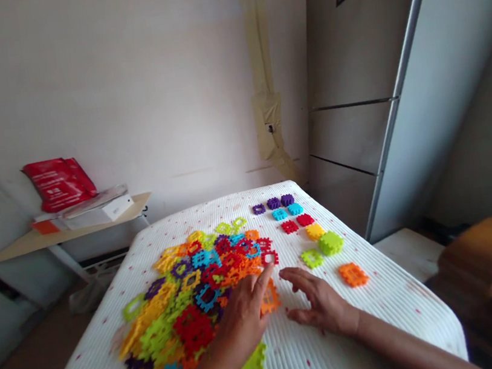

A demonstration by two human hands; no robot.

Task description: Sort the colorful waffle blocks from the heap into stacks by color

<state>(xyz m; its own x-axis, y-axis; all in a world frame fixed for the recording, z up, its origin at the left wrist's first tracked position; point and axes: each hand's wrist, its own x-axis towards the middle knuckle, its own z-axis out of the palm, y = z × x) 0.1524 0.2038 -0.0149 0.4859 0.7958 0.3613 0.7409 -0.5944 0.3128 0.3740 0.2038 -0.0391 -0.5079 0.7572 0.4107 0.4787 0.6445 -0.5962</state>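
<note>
Orange and notched, a plastic square point(270, 299) lies beside the left hand point(244, 308), whose grasp I cannot tell, while the right hand point(322, 306) spreads empty fingers; a light edge pinch probably handles it best.

A lone head-worn camera looks forward and down from the near side of the worktop point(315, 352), close above it, facing the far wall point(144, 82).
</note>
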